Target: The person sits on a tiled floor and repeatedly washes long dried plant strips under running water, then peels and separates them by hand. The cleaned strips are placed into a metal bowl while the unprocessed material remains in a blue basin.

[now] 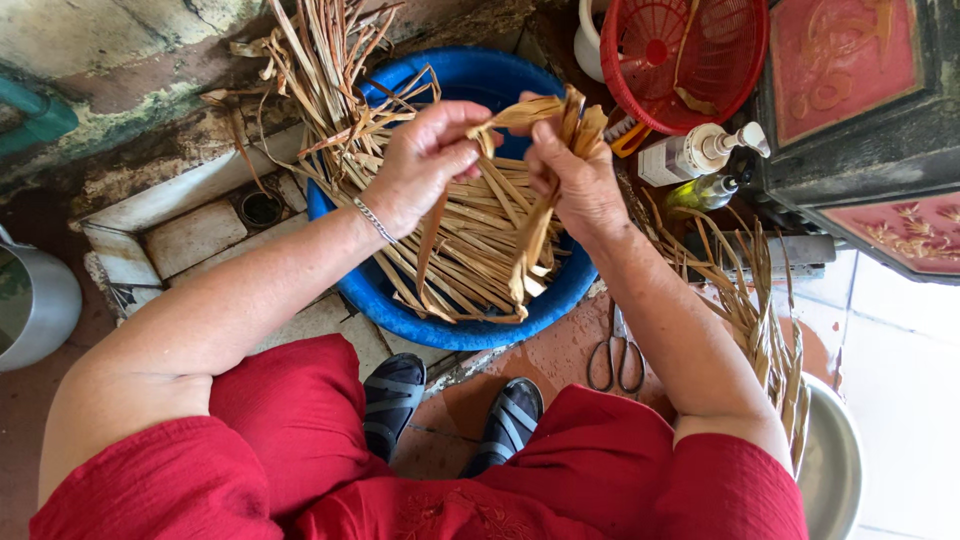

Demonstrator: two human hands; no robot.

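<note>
Dried leaf strips (545, 215) hang folded over the blue basin (400, 310), pinched at the top by the left hand (425, 160) and right hand (580, 180); scissors (617, 350) lie near the 2 sandals (455, 410)

Two hands showing, left hand (425, 160) and right hand (580, 180). One blue basin (450, 320) sitting below. One red basket (690, 60). Two pump bottles: white pump bottle (690, 152), yellow pump bottle (705, 190). One pair of scissors (616, 355) lying. Two sandals (392, 395). Dried leaf strips (480, 240) lying too many to count.
</note>
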